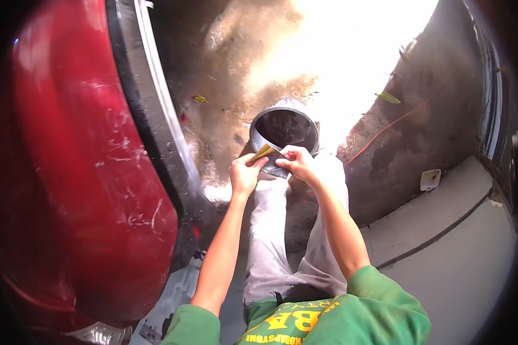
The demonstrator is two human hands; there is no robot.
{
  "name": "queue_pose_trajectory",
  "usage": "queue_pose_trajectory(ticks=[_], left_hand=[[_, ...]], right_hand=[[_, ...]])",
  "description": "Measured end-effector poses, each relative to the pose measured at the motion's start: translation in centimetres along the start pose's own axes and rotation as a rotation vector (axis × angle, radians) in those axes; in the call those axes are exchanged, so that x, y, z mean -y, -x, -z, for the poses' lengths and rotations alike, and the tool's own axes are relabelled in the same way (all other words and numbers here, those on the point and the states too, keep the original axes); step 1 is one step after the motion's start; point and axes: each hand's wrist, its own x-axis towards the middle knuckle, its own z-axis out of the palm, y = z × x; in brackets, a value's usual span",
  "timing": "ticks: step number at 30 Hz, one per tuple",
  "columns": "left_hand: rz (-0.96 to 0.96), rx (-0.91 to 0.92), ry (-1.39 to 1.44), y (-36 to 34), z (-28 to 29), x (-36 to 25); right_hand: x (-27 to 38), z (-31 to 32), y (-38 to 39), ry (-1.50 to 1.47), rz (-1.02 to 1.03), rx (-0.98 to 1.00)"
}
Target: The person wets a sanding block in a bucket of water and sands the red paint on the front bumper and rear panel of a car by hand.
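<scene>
In front of my knees, my left hand [245,174] pinches a sheet of sandpaper [274,168] by its left side. The sheet is dark grey on one face and yellow-brown on the other, with its upper left part folded over. My right hand [297,163] grips the opposite side, thumb and fingers pressed together. Just beyond both hands stands a round bucket [258,140] with a grey rim and a dark inside. Its near edge is partly hidden by the hands and the sheet.
To the left rises a scuffed red car body panel [86,167] with a black and silver edge. A red cord [380,133] crosses the wet floor at the right. Farther right are a small white piece [430,180] and a dark hose [443,232] on a grey surface.
</scene>
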Motion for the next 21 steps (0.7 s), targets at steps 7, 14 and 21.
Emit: queue_pose_trajectory(ticks=[7,14,21], left_hand=[[-0.396,-0.068,-0.244,-11.6,-11.3,13.3],[-0.146,-0.077,-0.236,-17.5,-16.1,18.3],[0.003,-0.161,-0.153,-17.0,-12.9,13.9]], right_hand=[[-12.5,4.9,-15.2,0.152,0.064,-0.469],[-13.3,9.2,-27.2,1.189,-0.023,-0.548],[-16.6,1.7,-22.4,0.709,-0.321,-0.384]])
